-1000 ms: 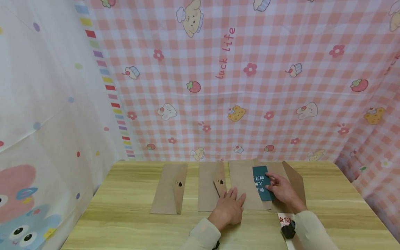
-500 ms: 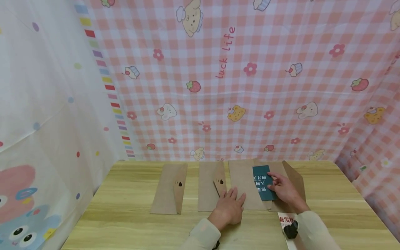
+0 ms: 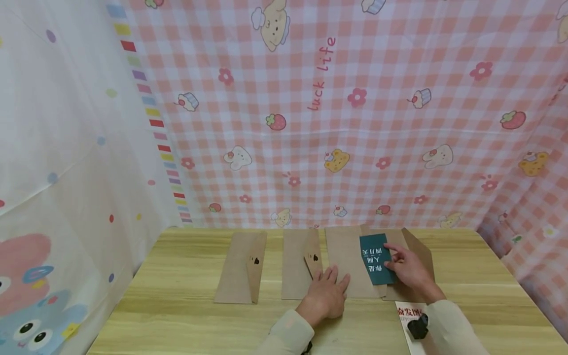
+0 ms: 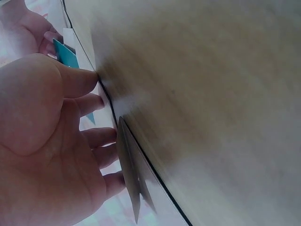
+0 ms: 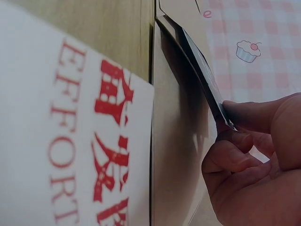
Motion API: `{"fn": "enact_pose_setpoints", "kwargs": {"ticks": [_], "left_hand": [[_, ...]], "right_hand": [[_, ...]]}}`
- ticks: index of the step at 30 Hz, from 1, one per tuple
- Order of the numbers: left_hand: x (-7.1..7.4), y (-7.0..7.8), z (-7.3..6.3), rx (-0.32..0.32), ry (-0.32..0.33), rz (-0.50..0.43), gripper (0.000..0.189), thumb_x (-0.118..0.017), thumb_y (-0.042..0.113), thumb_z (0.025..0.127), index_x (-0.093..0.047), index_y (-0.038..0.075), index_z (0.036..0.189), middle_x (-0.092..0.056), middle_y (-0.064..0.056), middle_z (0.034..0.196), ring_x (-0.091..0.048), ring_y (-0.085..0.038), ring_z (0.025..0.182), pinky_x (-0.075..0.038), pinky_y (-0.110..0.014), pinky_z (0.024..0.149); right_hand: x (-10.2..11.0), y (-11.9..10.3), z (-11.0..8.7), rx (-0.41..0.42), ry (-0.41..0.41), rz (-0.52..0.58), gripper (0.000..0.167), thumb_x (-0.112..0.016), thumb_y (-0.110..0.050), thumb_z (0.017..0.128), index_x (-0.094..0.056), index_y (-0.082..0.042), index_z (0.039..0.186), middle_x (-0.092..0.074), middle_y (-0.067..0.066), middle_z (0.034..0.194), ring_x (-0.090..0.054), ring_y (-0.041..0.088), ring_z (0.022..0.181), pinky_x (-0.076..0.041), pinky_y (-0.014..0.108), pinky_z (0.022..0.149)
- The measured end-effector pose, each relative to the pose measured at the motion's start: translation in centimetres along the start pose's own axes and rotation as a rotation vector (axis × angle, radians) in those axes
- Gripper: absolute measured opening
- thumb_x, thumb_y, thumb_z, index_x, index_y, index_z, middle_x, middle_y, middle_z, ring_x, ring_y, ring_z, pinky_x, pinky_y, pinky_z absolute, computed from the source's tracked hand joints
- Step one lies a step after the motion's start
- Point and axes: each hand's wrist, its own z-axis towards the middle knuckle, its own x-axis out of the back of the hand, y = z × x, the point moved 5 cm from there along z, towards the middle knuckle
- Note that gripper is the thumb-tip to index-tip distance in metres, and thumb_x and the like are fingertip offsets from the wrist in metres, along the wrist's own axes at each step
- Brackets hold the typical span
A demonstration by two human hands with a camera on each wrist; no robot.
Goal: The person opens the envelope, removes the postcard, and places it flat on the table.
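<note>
My right hand pinches the right edge of a dark green card with white characters, thumb on one face and curled fingers on the other in the right wrist view. The card's left part is hidden inside a brown paper envelope, whose pointed flap is spread out to the right. With fingers spread and fairly straight, my left hand rests at that envelope's lower left corner. Its fingertips also lie close to a second brown envelope, whose flap is partly raised.
Another brown envelope with a small black heart on its flap lies farther left on the wooden table. A white card with red characters lies beneath my right wrist, near the front. Checked pink cloth hangs behind the table.
My right hand has moved slightly right, drawing the green card farther out of the envelope, so more of its white characters show. My left hand has stayed in place.
</note>
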Motion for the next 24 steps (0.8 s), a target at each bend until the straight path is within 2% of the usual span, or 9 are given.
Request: {"fn": "enact_pose_setpoints", "kwargs": {"ticks": [8,15,24], "left_hand": [[-0.19,-0.03,0.03,0.003,-0.006,0.006,0.052,-0.040,0.042,0.105,-0.028,0.039,0.156,-0.022,0.007,0.164,-0.018,-0.010,0.151,-0.019,-0.037,0.122],[-0.01,-0.04,-0.08,0.002,0.000,0.035,0.053,-0.041,0.042,0.104,-0.028,0.039,0.156,-0.023,0.007,0.164,-0.019,-0.010,0.151,-0.020,-0.037,0.121],[-0.03,-0.08,-0.18,-0.002,0.013,0.025,0.052,-0.040,0.042,0.105,-0.028,0.039,0.156,-0.023,0.007,0.164,-0.019,-0.011,0.151,-0.020,-0.037,0.122]], "right_hand": [[0.33,-0.02,-0.14,0.006,0.010,-0.010,0.053,-0.058,-0.005,0.097,-0.041,0.003,0.147,-0.053,0.012,0.094,-0.052,0.026,0.089,-0.041,0.029,0.064],[0.43,0.22,-0.11,0.004,0.011,-0.008,0.054,-0.059,-0.005,0.096,-0.041,0.003,0.147,-0.051,0.011,0.092,-0.051,0.026,0.089,-0.040,0.028,0.064],[0.73,0.36,-0.13,0.014,0.005,-0.018,0.055,-0.058,-0.004,0.096,-0.040,0.003,0.147,-0.050,0.010,0.092,-0.051,0.025,0.088,-0.040,0.027,0.065]]}}
